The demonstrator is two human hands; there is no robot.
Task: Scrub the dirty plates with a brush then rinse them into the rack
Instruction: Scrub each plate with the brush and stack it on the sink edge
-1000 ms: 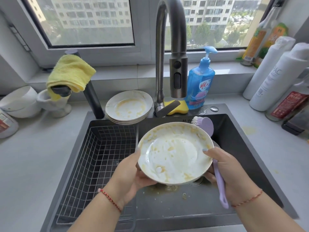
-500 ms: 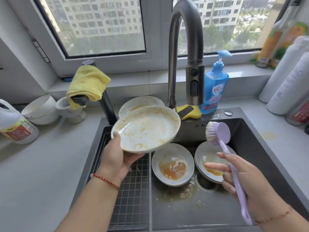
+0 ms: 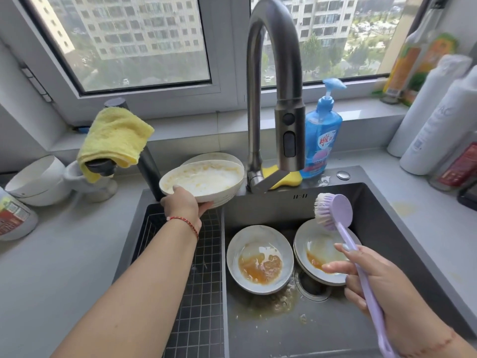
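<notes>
My left hand (image 3: 183,206) grips a soapy, yellow-smeared white plate (image 3: 204,180) by its near rim, holding it over the stack of dirty plates (image 3: 219,157) behind the sink's left corner. My right hand (image 3: 371,282) holds a lilac dish brush (image 3: 335,211) by its long handle, bristle head up and facing left, above the sink basin. Below it in the basin lie two dirty plates: one (image 3: 259,258) with orange sauce in the middle, another (image 3: 317,250) to its right beside the drain. The wire rack (image 3: 198,280) fills the sink's left part.
The tall grey faucet (image 3: 273,99) arches over the sink (image 3: 382,228). A blue soap bottle (image 3: 322,135) and yellow sponge (image 3: 286,178) stand behind it. A yellow cloth (image 3: 116,140) hangs at the left. White bowls (image 3: 38,179) and bottles (image 3: 438,120) line the counter.
My left hand carried the soapy plate away from the basin, back and left over the stack. My right hand let go of the plate's rim and lifted the brush clear.
</notes>
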